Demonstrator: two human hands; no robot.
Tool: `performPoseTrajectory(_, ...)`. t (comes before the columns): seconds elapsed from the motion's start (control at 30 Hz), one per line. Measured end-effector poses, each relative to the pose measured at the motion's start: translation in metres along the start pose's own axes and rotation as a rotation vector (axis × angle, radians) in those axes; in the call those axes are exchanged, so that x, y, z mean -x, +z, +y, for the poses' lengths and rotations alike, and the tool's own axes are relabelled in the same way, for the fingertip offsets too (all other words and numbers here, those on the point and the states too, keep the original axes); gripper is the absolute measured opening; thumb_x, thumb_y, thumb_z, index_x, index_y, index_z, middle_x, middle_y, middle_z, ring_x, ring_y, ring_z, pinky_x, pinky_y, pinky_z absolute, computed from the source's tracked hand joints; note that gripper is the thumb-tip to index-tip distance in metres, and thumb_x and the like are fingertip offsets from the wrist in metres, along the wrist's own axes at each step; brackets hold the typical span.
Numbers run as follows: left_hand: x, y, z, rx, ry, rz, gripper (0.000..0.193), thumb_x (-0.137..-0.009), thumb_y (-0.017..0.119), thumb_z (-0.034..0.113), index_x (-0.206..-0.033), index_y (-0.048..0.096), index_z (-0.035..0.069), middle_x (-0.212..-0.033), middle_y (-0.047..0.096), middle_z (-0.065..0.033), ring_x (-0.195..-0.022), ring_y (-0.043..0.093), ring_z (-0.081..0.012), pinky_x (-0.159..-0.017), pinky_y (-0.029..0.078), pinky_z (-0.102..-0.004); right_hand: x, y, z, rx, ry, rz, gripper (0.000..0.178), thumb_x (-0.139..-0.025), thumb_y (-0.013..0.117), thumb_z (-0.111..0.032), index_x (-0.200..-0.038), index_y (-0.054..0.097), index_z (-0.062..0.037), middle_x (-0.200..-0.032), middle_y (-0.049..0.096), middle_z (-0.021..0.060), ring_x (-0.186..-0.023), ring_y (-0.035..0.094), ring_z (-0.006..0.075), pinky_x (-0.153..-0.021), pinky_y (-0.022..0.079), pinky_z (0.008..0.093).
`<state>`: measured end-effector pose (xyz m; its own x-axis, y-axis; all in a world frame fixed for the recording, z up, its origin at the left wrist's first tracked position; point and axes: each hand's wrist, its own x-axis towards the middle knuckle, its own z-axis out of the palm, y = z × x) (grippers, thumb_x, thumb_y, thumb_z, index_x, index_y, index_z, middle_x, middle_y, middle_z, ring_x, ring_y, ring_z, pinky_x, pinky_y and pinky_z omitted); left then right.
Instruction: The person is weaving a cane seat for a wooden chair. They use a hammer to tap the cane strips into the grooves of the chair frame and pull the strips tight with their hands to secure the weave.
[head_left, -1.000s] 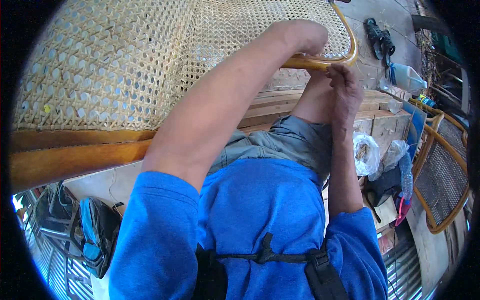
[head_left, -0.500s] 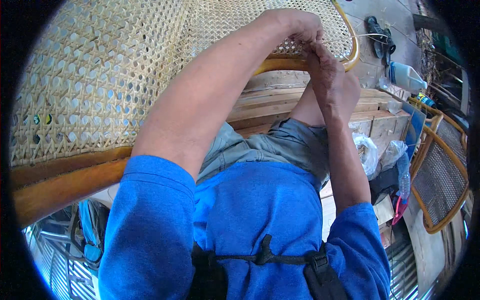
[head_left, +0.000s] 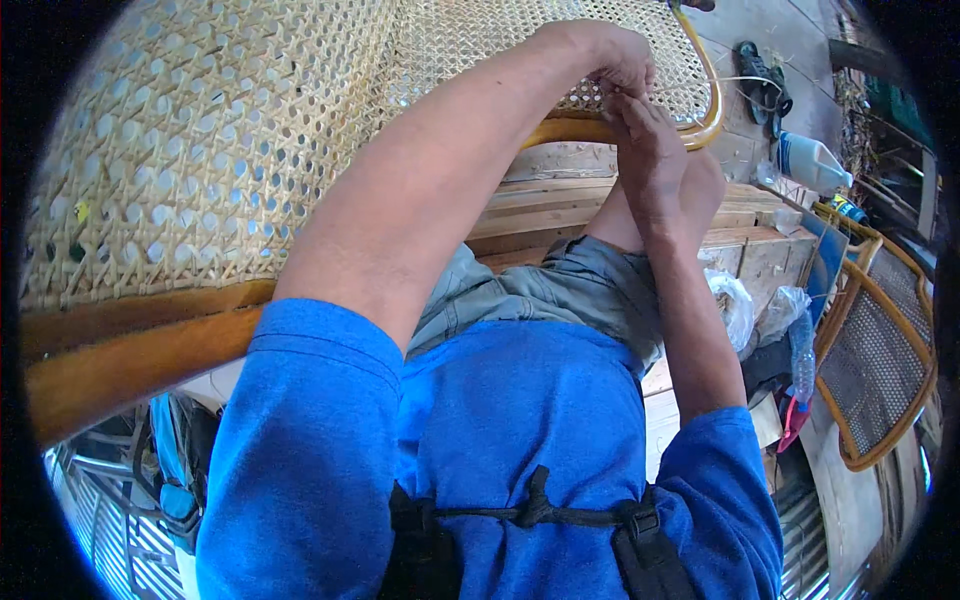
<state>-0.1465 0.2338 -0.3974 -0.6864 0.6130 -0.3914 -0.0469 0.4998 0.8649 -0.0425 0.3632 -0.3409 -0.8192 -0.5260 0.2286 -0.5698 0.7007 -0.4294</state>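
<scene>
Woven cane webbing (head_left: 190,150) covers a chair with a glossy brown wooden frame (head_left: 150,345), filling the left and top of the view. At the seat's rounded front corner both my hands come together over the weave. My left hand (head_left: 618,58) reaches across with bent wrist and closed fingers. Just below it, my right hand (head_left: 650,140) is pinched closed, its fingertips against the left ones. A thin pale cane strand (head_left: 742,78) runs from beside my left fingers out past the seat rim. What my right fingertips grip is hidden.
Stacked wooden planks (head_left: 545,195) lie under the seat by my bare knee. Toward the right are dark sandals (head_left: 762,85), a white jug (head_left: 812,162), plastic bags (head_left: 732,308), a clear bottle (head_left: 802,355) and another cane-panelled wooden frame (head_left: 878,350).
My left hand has shifted slightly right, and my right fingers have moved a little up and left. Both stay closed together. The view has shifted slightly.
</scene>
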Motion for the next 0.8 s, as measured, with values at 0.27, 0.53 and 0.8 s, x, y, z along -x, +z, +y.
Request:
performPoseTrajectory(0.27,0.047,-0.007,0.025,0.190,0.109,0.844,0.028,-0.077,0.056,0.027,-0.077,0.062,0.000,-0.072,0.062,-0.0175,-0.061,0.059,-0.0301,-0.062,0.047,-0.0388,-0.001,0.010,-0.008,0.114,-0.035,0.036,0.009,-0.085,0.055,-0.014,-0.092,0.060,-0.0095,-0.084,0.061,0.0098,-0.079,0.058,0.0300,-0.070,0.047,0.0397)
performPoseTrajectory(0.53,0.188,0.065,0.081,0.457,0.094,0.942,0.028,-0.085,0.056,0.023,-0.097,0.062,-0.001,-0.084,0.065,-0.0127,-0.078,0.061,-0.0159,-0.071,0.048,-0.0300,0.004,0.011,-0.015,0.154,0.023,0.023,0.012,-0.085,0.052,-0.012,-0.093,0.060,-0.0065,-0.088,0.063,0.0115,-0.084,0.058,0.0292,-0.075,0.047,0.0389)
performPoseTrajectory(0.8,0.232,0.141,0.071,0.491,0.054,0.696,0.025,-0.083,0.058,0.018,-0.101,0.058,-0.001,-0.091,0.061,-0.0125,-0.084,0.060,-0.0203,-0.076,0.047,-0.0323,0.003,0.016,0.001,0.319,-0.006,-0.098,0.015,-0.086,0.051,-0.013,-0.094,0.062,-0.0081,-0.088,0.061,0.0137,-0.086,0.056,0.0330,-0.077,0.045,0.0423)
